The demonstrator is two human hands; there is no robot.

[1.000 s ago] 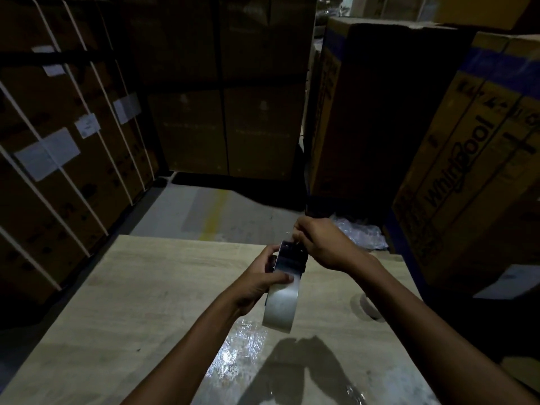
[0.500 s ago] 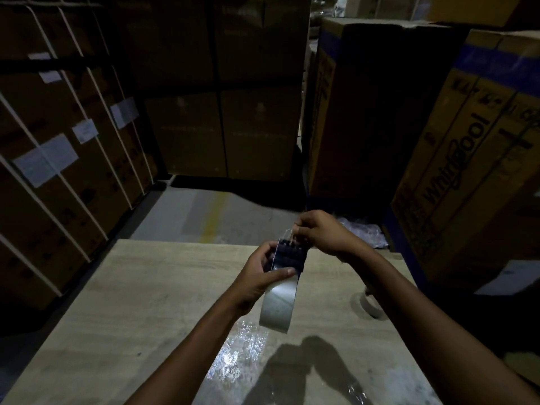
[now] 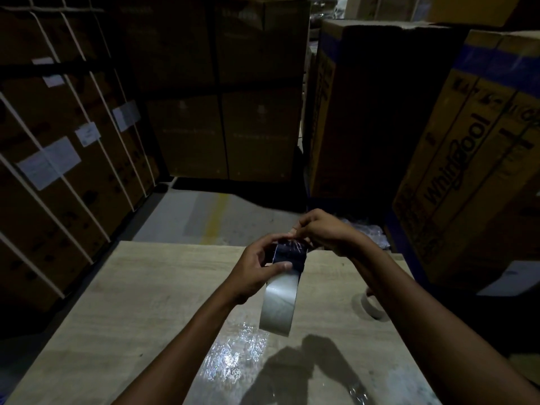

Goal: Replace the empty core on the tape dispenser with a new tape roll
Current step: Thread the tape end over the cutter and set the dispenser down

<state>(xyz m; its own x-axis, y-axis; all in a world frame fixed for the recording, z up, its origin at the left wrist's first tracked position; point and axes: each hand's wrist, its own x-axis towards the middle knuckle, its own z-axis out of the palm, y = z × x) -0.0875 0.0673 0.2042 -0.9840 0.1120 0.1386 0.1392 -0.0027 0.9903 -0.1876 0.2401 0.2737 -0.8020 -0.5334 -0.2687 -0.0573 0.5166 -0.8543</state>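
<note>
I hold a dark tape dispenser [image 3: 290, 255] upright above the wooden table [image 3: 140, 290], with a clear, shiny tape roll [image 3: 279, 305] mounted on it. My left hand [image 3: 257, 270] grips the dispenser from the left, thumb pressed across the roll's top. My right hand [image 3: 324, 232] pinches the loose end of the tape at the dispenser's far top edge, where the film glints. An empty pale core ring [image 3: 372, 305] lies on the table to the right, partly hidden behind my right forearm.
Crumpled clear plastic film [image 3: 233, 352] lies on the table near me. Stacked strapped cartons [image 3: 58, 159] line the left, and tall cartons [image 3: 473, 159] stand close on the right. A strip of concrete floor [image 3: 204, 217] lies beyond the table's far edge.
Both hands and the dispenser have risen a little. My right hand's pinch has moved slightly up and away at the dispenser's top, and my left fingers have shifted higher around the frame.
</note>
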